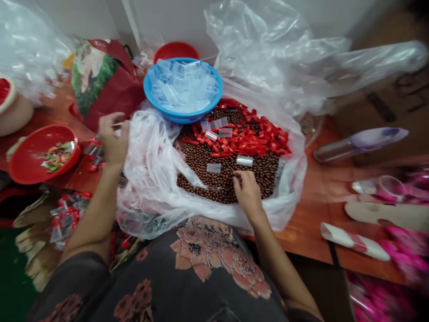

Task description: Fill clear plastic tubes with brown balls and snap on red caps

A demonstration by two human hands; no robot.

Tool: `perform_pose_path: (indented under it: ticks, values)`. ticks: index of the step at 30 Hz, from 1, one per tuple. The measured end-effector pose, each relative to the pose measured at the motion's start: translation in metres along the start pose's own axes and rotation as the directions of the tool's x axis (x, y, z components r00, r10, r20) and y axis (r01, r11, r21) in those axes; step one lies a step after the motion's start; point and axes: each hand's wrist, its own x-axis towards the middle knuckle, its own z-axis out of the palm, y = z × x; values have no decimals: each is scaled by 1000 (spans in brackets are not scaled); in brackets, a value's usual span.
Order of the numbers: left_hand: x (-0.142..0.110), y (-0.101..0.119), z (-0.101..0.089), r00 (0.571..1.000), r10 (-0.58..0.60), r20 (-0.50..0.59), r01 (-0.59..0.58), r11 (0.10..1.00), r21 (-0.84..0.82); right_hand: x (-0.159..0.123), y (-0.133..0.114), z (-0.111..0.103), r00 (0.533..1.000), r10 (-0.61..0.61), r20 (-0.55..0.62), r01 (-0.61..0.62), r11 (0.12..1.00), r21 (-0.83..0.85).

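My right hand [248, 191] reaches over a heap of small brown balls [208, 181] in an open white plastic bag [147, 210]. Its fingers are curled together at the balls, and what they hold, if anything, is hidden. On the balls lie red plastic caps [251, 138] and several short clear tubes [244, 160]. To the left of the bag, my left hand [114, 136] is raised with bent fingers closed; something small and pale may be between them, too blurred to name. A blue bowl [216, 96] full of clear tubes stands at the heap's far edge.
Left stands a red bowl [25, 156] with small colourful pieces; below it lie capped clear tubes [65, 221]. Behind are a maroon bag [110, 96] and clear plastic bags [258, 44]. A cardboard box [378, 112] and a white tube [355, 241] are at right.
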Motion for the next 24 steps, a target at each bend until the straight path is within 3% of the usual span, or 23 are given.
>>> perform_pose_path:
  ticks: [1,2,3,5,7,9,11,16,24]
  values:
    - [-9,20,22,997,66,46,-66,998,-2,2,4,-1,1000,-1,-6,1,999,-32]
    - [-20,38,46,972,133,196,-125,991,-52,4,7,-2,1000,-5,-16,4,998,-62]
    - [-32,54,70,907,196,373,-169,980,-105,7,10,-3,999,-7,-33,4,996,-91]
    - [-55,77,118,710,261,654,-208,965,-158,14,16,-4,997,-11,-76,0,990,-141]
    - [-73,88,154,588,229,775,-201,970,-134,22,22,-7,994,-16,-108,-3,986,-169]
    - [-83,91,177,532,171,830,-176,980,-89,29,27,-10,994,-27,-108,8,986,-169]
    - [-86,90,188,502,121,857,-153,987,-50,33,33,-14,995,-23,-93,9,988,-155]
    - [-85,94,205,521,35,853,-74,997,4,37,45,-21,995,42,-93,-52,993,-107]
    - [-90,115,241,515,52,856,48,995,-90,34,58,-34,990,75,-123,-77,997,-15]
